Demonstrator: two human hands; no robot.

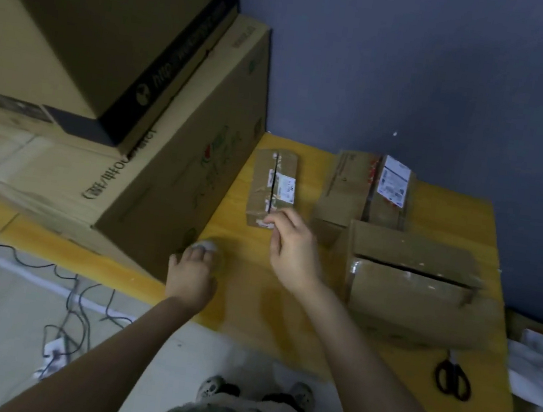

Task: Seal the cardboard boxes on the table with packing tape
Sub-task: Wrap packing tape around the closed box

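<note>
Yellow table top (452, 209) is carrying four cardboard boxes, and none of them is showing a finished fresh seal. The small box (267, 177), far and left of centre, is showing a dark open seam along its top; the right hand (292, 246) is pinching at that box's near top edge with thumb and forefinger closed together, though whether a strip of tape is lying under the fingertips is too blurred to tell. The left hand (190, 278) is lying over the clear tape roll (214, 248) on the table near the left, fingers draped on it; whether it is gripping or merely pressing cannot be told. The large box (414, 293), near right, is sitting with its top flaps gaping, and the plain box (340, 194) and the labelled box (384, 217) are standing side by side behind it, touching each other, their seams unclear from here. Judgement: the work is standing at its first seam, with the other boxes probably still waiting. Scissors (453, 376) are lying near the right front edge. Stacked cartons (172, 165) are walling in the left side just beside the roll, so room is lying mainly in the bare strip between the hands and along the front edge.
</note>
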